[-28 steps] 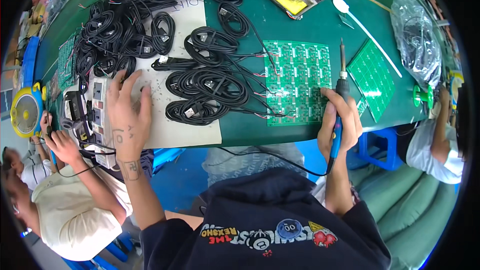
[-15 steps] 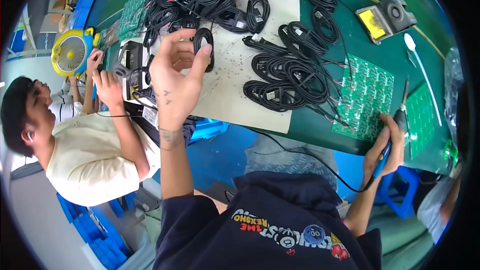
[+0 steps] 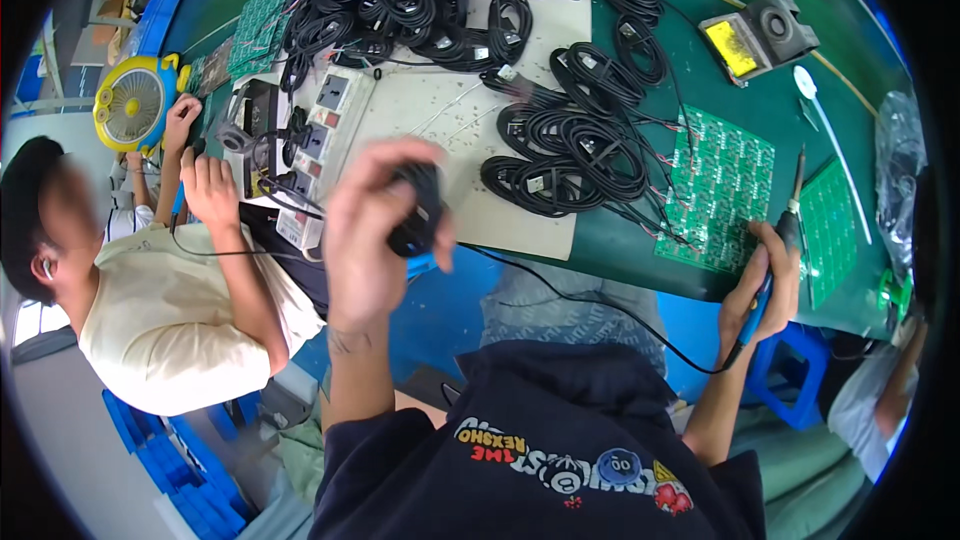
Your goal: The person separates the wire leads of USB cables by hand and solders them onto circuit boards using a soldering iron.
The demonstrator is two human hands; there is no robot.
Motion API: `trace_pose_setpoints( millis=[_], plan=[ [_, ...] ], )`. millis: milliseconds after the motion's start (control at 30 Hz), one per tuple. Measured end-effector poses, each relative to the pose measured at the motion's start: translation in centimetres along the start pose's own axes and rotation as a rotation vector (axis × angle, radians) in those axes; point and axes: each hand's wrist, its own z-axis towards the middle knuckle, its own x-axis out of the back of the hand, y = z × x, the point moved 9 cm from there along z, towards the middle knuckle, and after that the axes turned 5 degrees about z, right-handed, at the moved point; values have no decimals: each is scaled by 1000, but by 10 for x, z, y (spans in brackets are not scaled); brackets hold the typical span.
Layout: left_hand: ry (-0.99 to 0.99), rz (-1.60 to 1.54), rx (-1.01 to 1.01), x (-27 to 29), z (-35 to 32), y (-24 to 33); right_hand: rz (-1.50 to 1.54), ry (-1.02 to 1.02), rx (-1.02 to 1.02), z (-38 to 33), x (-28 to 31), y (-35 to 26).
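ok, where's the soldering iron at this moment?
Head view, right side: the soldering iron is in the right hand, just right of the wired circuit board.

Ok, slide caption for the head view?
Left hand holding a blurred black cable, right hand a soldering iron, near circuit boards.

— What lay right of the cable coils [image 3: 588, 148]?
— The circuit board [image 3: 715, 185], on the table [image 3: 615, 250]; the iron stand [image 3: 785, 32] sat beyond, far side, a second board [image 3: 830, 230] right.
— And left?
— The power strip [image 3: 322, 118], the fan [image 3: 137, 105] farther left.
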Motion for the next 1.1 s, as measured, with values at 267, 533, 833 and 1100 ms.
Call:
trace_pose_setpoints(
  millis=[267,533,833,1100],
  plan=[
    [-453,-268,276,-88,-63,-44,474,-78,-189,-6,14,-19],
    [-571,-273,385,-116,-90,-60,1100,-181,-387,-8,-22,-33],
    [-666,-80,149,-136,-91,-51,1159,-289,-372,-10,-31,-43],
    [-509,-252,276,-153,-95,-57,1089,-268,-362,-13,-30,-47]
  ],
)
